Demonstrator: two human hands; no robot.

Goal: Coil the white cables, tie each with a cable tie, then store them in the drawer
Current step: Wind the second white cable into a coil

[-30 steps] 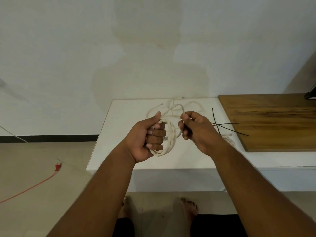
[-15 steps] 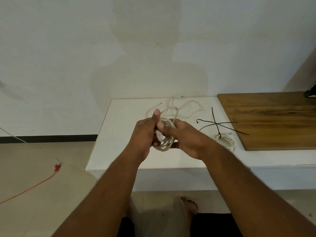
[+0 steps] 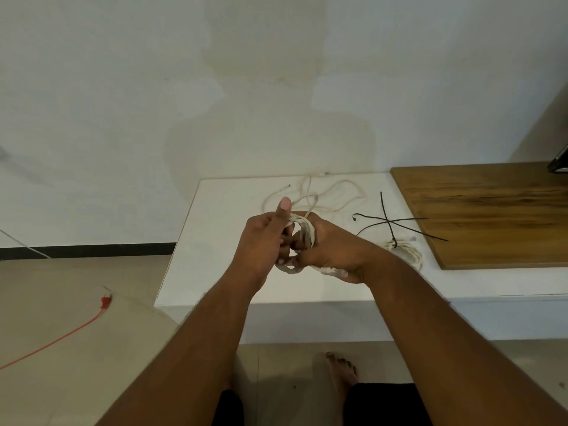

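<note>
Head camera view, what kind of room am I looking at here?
Probably a plain room in a home rather than a workshop: a low white cabinet top against a bare painted wall, a tiled floor with a red cord trailing across it, and a bare foot below.

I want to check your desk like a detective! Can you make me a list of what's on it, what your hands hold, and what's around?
Surface: white table, wooden board at its right.
Job's things: cable coil in both hands; tied coil on the table; black cable ties lying crossed.
Clutter: nothing seen.
Grippers: left hand and right hand closed on the coil.
Cables: loose white cable behind the hands; red cord on the floor.
Surroundings: plain wall; drawer not visible.
</note>
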